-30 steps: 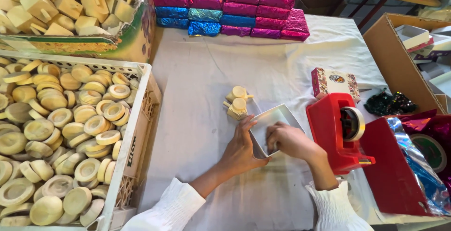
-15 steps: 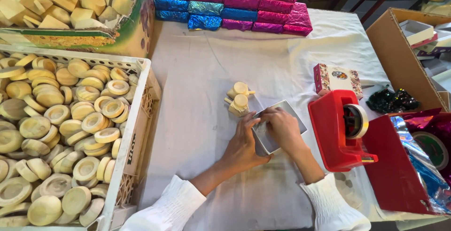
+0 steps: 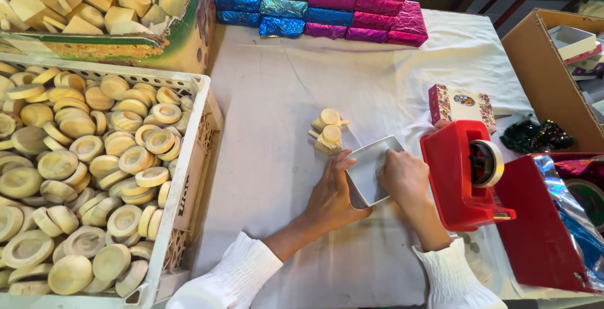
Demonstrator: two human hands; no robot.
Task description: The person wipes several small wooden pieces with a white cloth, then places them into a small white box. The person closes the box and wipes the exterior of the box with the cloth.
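Observation:
A small open white box (image 3: 367, 165) lies on the white cloth-covered table (image 3: 277, 108). My left hand (image 3: 332, 196) rests against its left side, fingers along the wall. My right hand (image 3: 402, 174) presses down inside the box at its right side. Just beyond the box stand two small wooden cups (image 3: 327, 132) with handles.
A white crate (image 3: 189, 177) full of several round wooden discs is at the left, a carton of wooden cups (image 3: 94, 1) behind it. A red tape dispenser (image 3: 465, 171) and patterned box (image 3: 461, 103) stand right. Foil-wrapped packs (image 3: 321, 1) are stacked at the back; a cardboard box (image 3: 547, 76) sits far right.
The box was tilted up between my hands a second ago; now it lies flat on the cloth with my right hand pressed inside it. The view has shifted slightly.

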